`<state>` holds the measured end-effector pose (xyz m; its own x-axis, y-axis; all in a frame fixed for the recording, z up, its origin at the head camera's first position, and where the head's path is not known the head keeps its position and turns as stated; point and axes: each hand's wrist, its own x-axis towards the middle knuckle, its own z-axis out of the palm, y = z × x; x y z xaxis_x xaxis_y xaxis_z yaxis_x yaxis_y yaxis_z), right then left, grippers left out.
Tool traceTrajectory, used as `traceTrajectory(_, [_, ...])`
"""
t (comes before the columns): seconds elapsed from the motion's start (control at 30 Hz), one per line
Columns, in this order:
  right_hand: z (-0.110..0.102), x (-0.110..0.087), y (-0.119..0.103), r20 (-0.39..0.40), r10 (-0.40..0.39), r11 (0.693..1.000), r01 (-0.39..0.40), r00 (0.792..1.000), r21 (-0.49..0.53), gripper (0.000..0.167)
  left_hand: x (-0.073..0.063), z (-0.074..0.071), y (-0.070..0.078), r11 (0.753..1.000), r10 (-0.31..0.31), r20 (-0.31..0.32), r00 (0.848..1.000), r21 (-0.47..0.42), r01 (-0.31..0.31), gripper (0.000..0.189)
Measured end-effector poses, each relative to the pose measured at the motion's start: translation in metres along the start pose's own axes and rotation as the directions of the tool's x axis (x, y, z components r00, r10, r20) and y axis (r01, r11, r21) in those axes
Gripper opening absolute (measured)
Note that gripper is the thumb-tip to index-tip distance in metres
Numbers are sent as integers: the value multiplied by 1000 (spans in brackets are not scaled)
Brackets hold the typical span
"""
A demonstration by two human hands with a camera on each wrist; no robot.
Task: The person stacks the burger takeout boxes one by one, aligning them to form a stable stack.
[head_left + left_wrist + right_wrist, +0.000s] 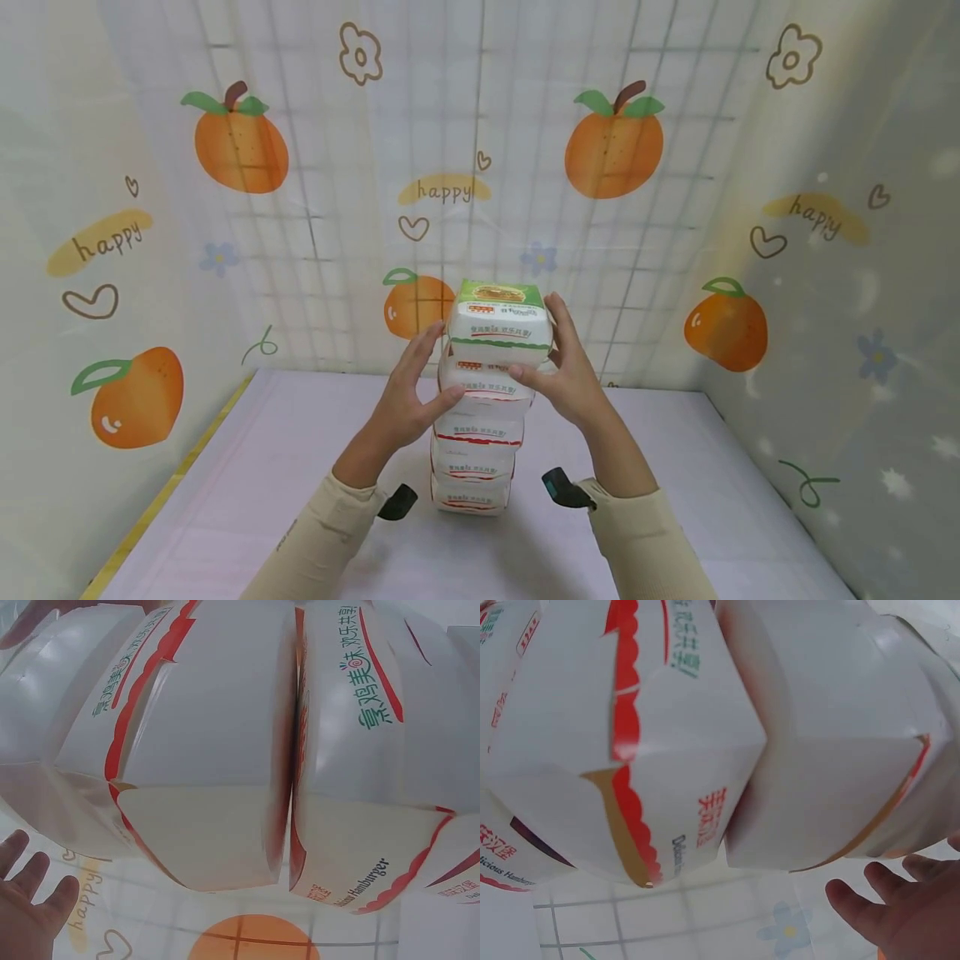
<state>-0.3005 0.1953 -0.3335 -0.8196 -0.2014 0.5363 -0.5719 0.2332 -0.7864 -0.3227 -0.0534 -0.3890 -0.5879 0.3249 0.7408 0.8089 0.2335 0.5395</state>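
A tall, slightly uneven stack of paper hamburger boxes rises in the middle of the head view. On top sits a green-topped hamburger box, shifted to the right over a red-trimmed hamburger box. More red-trimmed boxes lie beneath them. My left hand flanks the upper stack, thumb tip at the second box's front; its spread fingers show beside the boxes in the left wrist view. Along the top box's right side is my right hand, fingers extended, thumb near that box's lower front edge.
The stack stands on a pale table with a yellow strip along its left edge. Behind and beside it hangs a white curtain printed with oranges, in front of a wire grid. Dark wrist cameras sit at both sleeves.
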Motion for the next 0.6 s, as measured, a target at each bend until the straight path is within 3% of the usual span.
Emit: traceTrajectory(0.6, [-5, 1, 5, -37, 8, 1000, -8, 999, -7, 107, 2, 1, 1, 1000, 1, -5, 1000, -18, -1, 79])
